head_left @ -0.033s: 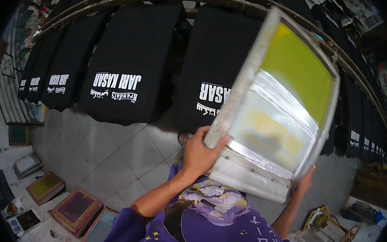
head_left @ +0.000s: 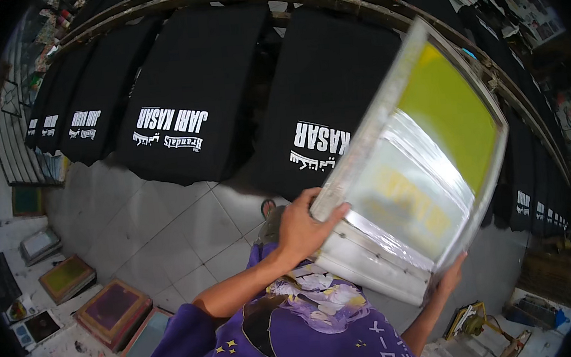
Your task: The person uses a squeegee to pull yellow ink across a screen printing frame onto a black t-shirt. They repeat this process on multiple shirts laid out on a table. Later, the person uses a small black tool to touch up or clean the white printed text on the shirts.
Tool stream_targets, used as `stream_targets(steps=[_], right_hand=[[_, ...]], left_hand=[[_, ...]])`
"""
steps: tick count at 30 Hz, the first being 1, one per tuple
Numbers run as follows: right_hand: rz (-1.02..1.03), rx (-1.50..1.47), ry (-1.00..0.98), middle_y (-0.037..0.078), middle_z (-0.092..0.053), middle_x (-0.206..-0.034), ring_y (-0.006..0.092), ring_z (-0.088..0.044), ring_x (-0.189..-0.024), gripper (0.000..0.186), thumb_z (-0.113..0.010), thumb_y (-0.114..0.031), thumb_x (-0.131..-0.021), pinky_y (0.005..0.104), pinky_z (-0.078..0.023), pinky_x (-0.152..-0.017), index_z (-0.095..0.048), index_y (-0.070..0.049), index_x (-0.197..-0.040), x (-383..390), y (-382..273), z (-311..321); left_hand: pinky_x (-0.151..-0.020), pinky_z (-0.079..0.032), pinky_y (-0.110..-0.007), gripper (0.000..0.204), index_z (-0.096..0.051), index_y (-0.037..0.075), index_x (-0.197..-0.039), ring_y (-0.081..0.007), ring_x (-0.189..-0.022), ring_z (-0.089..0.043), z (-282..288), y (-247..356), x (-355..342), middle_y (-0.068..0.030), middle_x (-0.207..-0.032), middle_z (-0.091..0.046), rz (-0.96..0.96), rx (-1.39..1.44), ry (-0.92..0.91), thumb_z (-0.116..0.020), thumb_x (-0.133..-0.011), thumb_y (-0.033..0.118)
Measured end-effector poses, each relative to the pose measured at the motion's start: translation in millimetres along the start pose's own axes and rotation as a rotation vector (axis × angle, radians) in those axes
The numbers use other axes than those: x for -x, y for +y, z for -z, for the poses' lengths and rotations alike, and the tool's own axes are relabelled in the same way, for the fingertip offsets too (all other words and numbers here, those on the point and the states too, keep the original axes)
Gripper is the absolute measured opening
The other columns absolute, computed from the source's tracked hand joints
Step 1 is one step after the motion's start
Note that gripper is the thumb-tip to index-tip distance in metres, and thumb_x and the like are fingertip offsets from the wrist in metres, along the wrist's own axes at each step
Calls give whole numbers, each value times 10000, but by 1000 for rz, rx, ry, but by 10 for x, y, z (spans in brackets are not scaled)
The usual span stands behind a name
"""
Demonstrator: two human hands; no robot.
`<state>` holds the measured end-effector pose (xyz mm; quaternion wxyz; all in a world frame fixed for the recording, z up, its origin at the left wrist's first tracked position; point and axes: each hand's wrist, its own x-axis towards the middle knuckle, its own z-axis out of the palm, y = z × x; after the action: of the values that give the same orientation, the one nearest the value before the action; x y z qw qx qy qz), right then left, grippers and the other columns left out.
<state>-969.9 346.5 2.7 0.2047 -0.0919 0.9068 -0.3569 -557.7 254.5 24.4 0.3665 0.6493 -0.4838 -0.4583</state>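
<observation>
L hand grips framed screen at near-left corner, thumb on top; R hand at near-right corner, fingers pt. hidden. Screen tilted: pale frame, yellow-green far part, shiny strips, pale near part w/ blurry yellowish print. Beyond it, blk cloth w/ white print, pt. covered; similar blk cloths in row to L. Tiled floor below. Near left: maroon-framed stack. Person's purple tee nearest, w/ printed pic.

Dark corners, bent edges, glare, blurry screen
</observation>
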Motion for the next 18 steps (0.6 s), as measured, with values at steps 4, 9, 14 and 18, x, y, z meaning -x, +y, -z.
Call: stream_targets(steps=[4, 9, 14, 18], right_hand=[[64, -193, 59, 188, -546, -1491, 313, -561, -1312, 848, -403, -654, -1050, 407, -447, -1109, -477, 61, -1500, 350, 735, 722], [-100, -398, 225, 190, -518, -1521, 349, -573, -1295, 846, -394, -656, -1050, 405, -448, -1106, -436, 38, -1533, 1128, 1115, 828], [-268, -401, 333, 194, -513, -1524, 362, -574, -1295, 833, -395, -649, -1051, 405, -447, -1110, -433, 26, -1538, 1454, 1618, 1051], [-358, -412, 377, 198, -508, -1527, 373, -574, -1295, 822, -395, -644, -1053, 404, -445, -1113, -431, 17, -1541, 1645, 1937, 1190]], left_hand=[[-942, -527, -409, 661, -680, -35, -1204, -347, -928, -728, -335, -74, 63, -208, -1037, -751, -124, -28, -200, -827, -831, 490], [-917, -549, -447, 815, -647, -118, -1208, -399, -985, -726, -385, -60, 88, -284, -1059, -725, -245, -113, -402, -765, -847, 603], [-884, -561, -452, 790, -662, -113, -1175, -397, -944, -729, -297, 30, 194, -271, -1003, -728, -228, -146, -549, -761, -852, 602], [-873, -564, -454, 794, -671, -104, -1170, -394, -940, -732, -335, 27, 285, -262, -1001, -732, -250, -140, -568, -750, -854, 620]])
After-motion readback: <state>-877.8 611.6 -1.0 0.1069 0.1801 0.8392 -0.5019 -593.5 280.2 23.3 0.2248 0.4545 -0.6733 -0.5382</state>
